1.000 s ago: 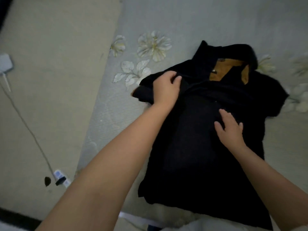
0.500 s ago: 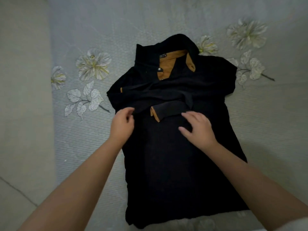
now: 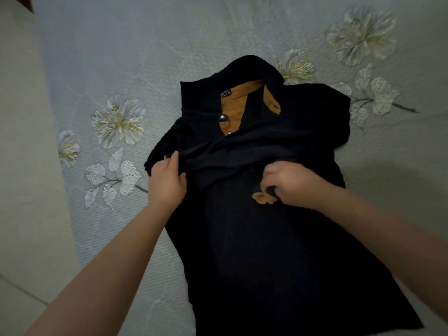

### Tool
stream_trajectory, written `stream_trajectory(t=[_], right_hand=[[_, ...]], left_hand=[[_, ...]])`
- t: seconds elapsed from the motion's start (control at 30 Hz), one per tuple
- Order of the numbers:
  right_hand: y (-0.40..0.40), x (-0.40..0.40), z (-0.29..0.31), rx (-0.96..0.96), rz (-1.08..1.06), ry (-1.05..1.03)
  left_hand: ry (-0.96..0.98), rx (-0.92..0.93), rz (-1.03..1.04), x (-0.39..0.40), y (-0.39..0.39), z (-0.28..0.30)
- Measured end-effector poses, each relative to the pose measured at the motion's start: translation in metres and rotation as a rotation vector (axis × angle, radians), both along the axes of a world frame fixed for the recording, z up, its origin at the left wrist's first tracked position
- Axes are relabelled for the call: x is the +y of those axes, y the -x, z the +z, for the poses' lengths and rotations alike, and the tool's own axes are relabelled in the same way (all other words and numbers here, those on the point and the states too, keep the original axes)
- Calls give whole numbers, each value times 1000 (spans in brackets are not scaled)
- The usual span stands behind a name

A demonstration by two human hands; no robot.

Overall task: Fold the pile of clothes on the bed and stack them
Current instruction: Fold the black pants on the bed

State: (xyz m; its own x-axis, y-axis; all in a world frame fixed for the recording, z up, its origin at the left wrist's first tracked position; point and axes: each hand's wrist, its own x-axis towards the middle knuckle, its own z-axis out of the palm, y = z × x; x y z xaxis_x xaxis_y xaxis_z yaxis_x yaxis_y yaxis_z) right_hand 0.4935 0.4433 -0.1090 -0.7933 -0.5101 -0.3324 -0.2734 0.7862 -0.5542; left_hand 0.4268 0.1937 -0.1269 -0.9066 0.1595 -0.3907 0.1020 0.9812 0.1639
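1. A black shirt (image 3: 261,238) lies flat on the bed (image 3: 169,44), collar away from the person, hem nearest them; a tan lining shows inside the open collar, with two small snaps on the placket
2. The left hand (image 3: 167,184) sits at the shirt's left edge, fingers curled and thumb raised, pinching a fold of black cloth just above the fingertips
3. The folded-over sleeve runs across the chest between the two hands, touching both
4. The right hand (image 3: 293,183) is knuckles-up on the chest, fingers curled tight round the sleeve end; the tan cuff (image 3: 263,198) pokes out just below and to the left of those fingers
5. The shirt's other sleeve spreads out beyond the right hand's knuckles, toward printed flowers (image 3: 363,32) on the bedspread
6. More printed flowers and leaves (image 3: 116,122) lie on the cover just left of the left hand's fingers, apart from the shirt
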Motion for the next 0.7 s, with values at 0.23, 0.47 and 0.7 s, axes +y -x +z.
stream_trajectory(t=[0.23, 0.47, 0.7], right_hand=[[2, 109, 0, 101, -408, -207], [50, 137, 9, -119, -662, -266], [64, 130, -10, 15, -488, -610]], left_hand=[[-124, 160, 91, 9, 13, -11], [98, 68, 92, 26, 47, -10], [108, 217, 171, 45, 32, -17]])
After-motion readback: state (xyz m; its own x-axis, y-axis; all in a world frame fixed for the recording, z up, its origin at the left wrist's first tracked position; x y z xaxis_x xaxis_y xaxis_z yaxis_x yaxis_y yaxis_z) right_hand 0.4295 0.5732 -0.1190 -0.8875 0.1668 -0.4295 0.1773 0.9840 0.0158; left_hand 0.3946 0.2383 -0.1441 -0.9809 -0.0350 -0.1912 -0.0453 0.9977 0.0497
